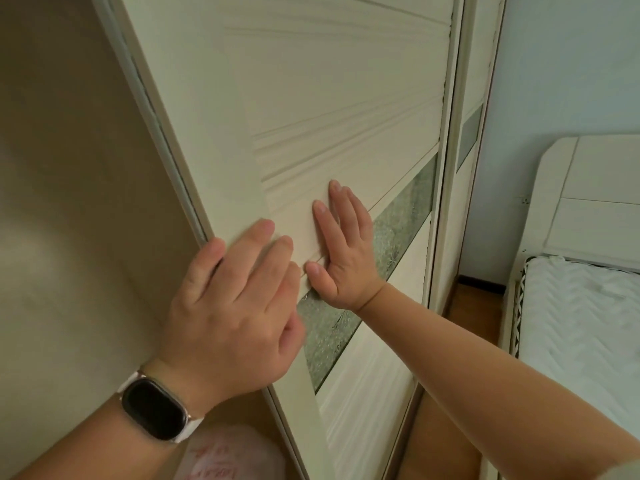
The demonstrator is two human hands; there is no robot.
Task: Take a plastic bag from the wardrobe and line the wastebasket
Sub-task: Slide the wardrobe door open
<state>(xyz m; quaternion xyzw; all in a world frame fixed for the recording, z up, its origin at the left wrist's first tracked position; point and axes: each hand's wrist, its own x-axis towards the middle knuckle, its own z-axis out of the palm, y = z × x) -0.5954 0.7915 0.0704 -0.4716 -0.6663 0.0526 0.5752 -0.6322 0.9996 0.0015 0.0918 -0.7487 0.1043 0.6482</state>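
1. Head view, the task's thing: a plastic bag (pixel 225 455) is being shown at the bottom edge of the picture, low inside the open wardrobe (pixel 69 202). It is pale, pinkish-white and crinkled. Its red print is being blurred past reading, and its upper left is being covered by the left forearm.
2. Bag and fingers: the bag is being touched by neither hand. It is lying below the left wrist, well apart from all the fingers, which are being held higher up against the wardrobe's sliding door (pixel 329 98).
3. The left hand (pixel 235 306) is being laid flat on the cream door by its left edge, with the fingers straight and close together and one fingertip at the very edge. A dark-faced watch (pixel 154 408) on a white strap is being worn on that wrist.
4. The right hand (pixel 346 251) is being pressed palm-down on the ribbed panel, just beside the left fingertips. Its fingers are straight and together, its thumb is being spread out sideways, and its heel is lying on a frosted glass band (pixel 401 223).
5. To the right, a white bed (pixel 581 323) with a headboard (pixel 595 188) is being seen on a wooden floor (pixel 474 306).
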